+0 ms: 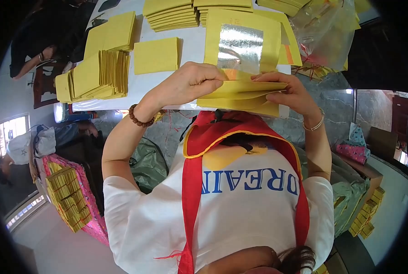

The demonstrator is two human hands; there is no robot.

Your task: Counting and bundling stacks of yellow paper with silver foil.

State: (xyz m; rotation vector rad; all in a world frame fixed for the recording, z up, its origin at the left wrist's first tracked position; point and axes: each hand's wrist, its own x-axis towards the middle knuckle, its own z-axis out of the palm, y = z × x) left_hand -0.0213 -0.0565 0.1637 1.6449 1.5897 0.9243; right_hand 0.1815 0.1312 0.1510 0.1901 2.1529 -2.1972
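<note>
At the near edge of the table I hold a folded sheet of yellow joss paper [245, 89] between both hands. My left hand [190, 82], a beaded bracelet on its wrist, pinches the fold with thumb and forefinger. On the other end, my right hand [293, 93] has its fingers over the top and its thumb below, with layers of paper between them. Just beyond lies a flat yellow sheet with a silver foil square [240, 45] and a patch of orange. Whether the held paper joins the sheet beneath cannot be made out.
Folded yellow bundles [106, 75] stand on the white table [185, 48] at left, beside a single folded packet [156, 55]. More stacks [170, 13] line the far side. A clear plastic bag [325, 34] sits far right. Another person's hand [47, 52] shows at far left.
</note>
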